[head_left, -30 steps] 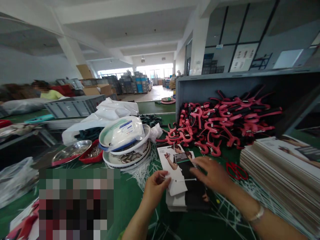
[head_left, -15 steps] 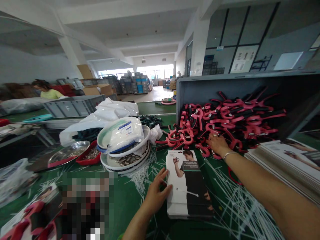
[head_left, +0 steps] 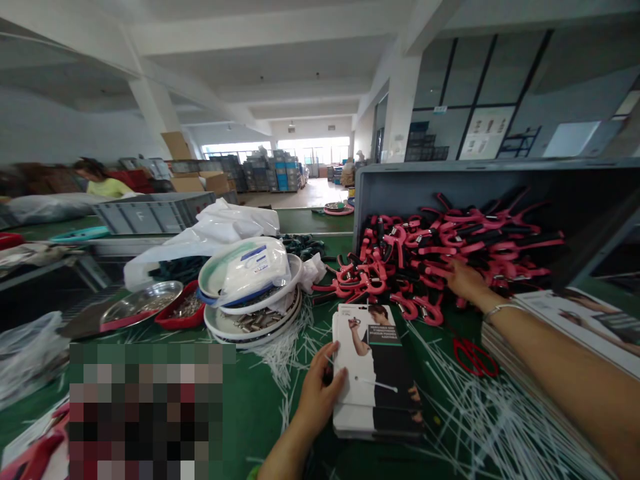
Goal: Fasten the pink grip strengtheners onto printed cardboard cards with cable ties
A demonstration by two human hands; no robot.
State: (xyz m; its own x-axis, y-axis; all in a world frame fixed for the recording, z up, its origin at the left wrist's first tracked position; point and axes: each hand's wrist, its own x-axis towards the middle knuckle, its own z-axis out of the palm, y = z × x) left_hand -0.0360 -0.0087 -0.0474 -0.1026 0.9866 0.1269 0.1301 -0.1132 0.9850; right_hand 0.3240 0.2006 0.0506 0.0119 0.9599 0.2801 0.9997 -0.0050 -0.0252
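Note:
A stack of printed cards lies in front of me, with a white cable tie across the top one. My left hand rests at the stack's left edge, thumb and fingers apart and touching the cards. Pink and black hand grip strengtheners spill from a grey crate tipped on its side. Over in that pile, my right hand has its fingers closed around one hand grip strengthener; its fingertips are partly hidden.
Loose cable ties and red-handled scissors lie at right, beside another card stack. Stacked bowls, a red tray and a metal dish stand left. A person works farther back.
My right hand has moved right and slightly deeper into the pile, uncovering the scissors. My left hand stays at the card stack. The view has tilted up a little.

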